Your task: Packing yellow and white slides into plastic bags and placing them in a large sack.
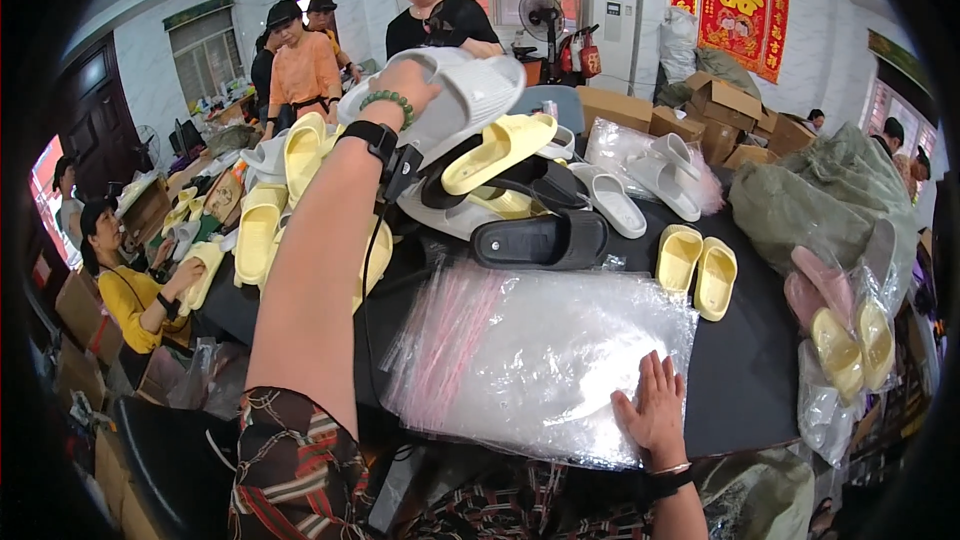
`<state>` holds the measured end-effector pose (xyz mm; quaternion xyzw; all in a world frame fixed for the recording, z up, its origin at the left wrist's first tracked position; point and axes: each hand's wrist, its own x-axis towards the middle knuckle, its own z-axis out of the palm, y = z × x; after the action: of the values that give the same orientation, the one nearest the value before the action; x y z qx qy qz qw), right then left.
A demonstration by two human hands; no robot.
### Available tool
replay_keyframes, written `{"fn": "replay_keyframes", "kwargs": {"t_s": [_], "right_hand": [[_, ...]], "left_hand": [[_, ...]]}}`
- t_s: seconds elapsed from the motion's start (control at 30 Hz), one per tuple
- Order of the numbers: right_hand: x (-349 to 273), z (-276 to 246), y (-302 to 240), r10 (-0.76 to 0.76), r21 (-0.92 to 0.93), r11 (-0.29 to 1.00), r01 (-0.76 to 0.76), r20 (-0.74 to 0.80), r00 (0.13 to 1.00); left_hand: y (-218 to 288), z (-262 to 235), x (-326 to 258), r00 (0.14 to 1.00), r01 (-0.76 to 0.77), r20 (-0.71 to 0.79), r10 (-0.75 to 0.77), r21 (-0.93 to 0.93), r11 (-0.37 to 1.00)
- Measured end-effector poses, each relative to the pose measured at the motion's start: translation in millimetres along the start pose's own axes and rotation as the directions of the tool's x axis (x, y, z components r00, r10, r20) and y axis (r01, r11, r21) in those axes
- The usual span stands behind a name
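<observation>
The left hand (405, 80) is stretched far out over the heap, fingers closed around a white slipper (465, 90) and holding it up above the pile of yellow, white and black slippers (500, 190), as if picked out from the rest. The right hand (655, 410) lies flat and open, fingers spread, on the near corner of a stack of clear plastic bags (530, 360) (pressing it down, I'd guess, so the slippery sheets stay put) on the dark table (745, 380). A pair of yellow slippers (697, 265) sits just beyond the bags, set apart from the heap.
</observation>
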<state>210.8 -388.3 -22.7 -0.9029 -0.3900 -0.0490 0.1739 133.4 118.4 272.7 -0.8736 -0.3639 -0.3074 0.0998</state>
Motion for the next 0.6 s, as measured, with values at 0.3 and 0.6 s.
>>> {"fn": "replay_keyframes", "kwargs": {"t_s": [0.3,0.6], "right_hand": [[1.9,0.2,4.9,0.007,0.008,1.000,-0.007,0.009,1.000],[-3.5,3.2,7.9,0.019,0.009,1.000,-0.019,0.024,1.000]], "left_hand": [[24.8,57.5,-64.9,0.992,0.014,0.126,-0.011,-0.022,1.000],[29.1,72.0,-98.9,0.989,-0.041,0.141,0.050,-0.062,0.997]]}}
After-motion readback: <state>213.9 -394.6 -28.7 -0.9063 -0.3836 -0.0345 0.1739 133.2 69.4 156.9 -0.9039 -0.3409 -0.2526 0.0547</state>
